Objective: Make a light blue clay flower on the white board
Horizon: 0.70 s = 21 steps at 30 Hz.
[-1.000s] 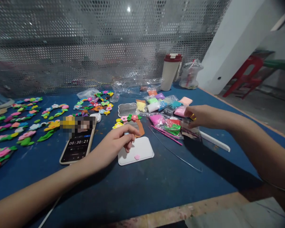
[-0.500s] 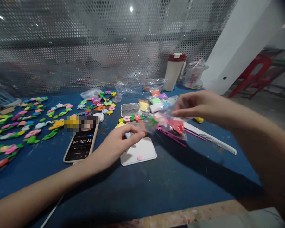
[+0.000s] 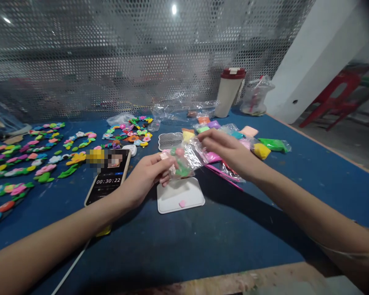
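Both my hands hold one small clear plastic bag of green clay [image 3: 184,162] above a white tray [image 3: 172,200] on the blue table. My left hand [image 3: 147,174] pinches the bag's left end with closed fingers. My right hand [image 3: 226,147] grips its upper right edge. A small pink clay piece [image 3: 182,203] lies on the tray. Behind the bag, partly hidden, is a clay flower figure.
A phone [image 3: 109,176] showing a timer lies left of the tray. Several clay flowers [image 3: 33,159] cover the left of the table. Clay packets [image 3: 264,147], pink tools [image 3: 224,176], a red-lidded cup [image 3: 230,92] and a mesh wall [image 3: 141,53] stand behind. The table edge [image 3: 233,280] is near.
My right hand lifted a clay bag from the pile at the right and carried it left to my left hand, which rose from the tray and took its other end.
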### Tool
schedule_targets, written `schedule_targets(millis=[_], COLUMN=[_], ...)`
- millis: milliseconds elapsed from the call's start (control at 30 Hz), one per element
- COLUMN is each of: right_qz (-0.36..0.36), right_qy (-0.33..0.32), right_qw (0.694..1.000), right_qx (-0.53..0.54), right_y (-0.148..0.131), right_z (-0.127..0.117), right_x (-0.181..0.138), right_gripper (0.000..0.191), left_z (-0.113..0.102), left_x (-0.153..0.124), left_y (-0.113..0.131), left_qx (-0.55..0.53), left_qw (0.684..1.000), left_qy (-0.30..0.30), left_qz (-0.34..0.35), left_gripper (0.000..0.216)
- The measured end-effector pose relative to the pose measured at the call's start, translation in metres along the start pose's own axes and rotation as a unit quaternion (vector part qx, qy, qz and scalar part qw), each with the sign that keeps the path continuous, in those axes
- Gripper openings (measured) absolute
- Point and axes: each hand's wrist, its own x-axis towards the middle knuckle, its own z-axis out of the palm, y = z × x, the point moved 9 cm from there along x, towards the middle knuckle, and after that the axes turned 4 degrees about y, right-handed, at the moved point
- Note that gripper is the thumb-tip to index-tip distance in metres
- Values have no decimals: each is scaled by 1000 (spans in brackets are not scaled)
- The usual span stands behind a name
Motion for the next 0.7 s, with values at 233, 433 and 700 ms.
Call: schedule_targets(millis=[233, 433, 700], right_qz=[-94, -141, -100], right_qy=[-182, -132, 66], right_qw=[947, 927, 907], right_qx=[-248, -322, -404], right_y=[-6, 5, -11], right_z=[53, 60, -3], right_x=[-11, -8, -7], right_gripper=[64, 27, 31], left_z=[-12, -29, -28], left_x=[4, 6, 4], left_y=[7, 11, 12], left_qx=[-100, -124, -89], left_qw=[994, 987, 991], left_qy=[35, 93, 94], left_qz=[7, 30, 42], left_gripper=[28, 31, 33])
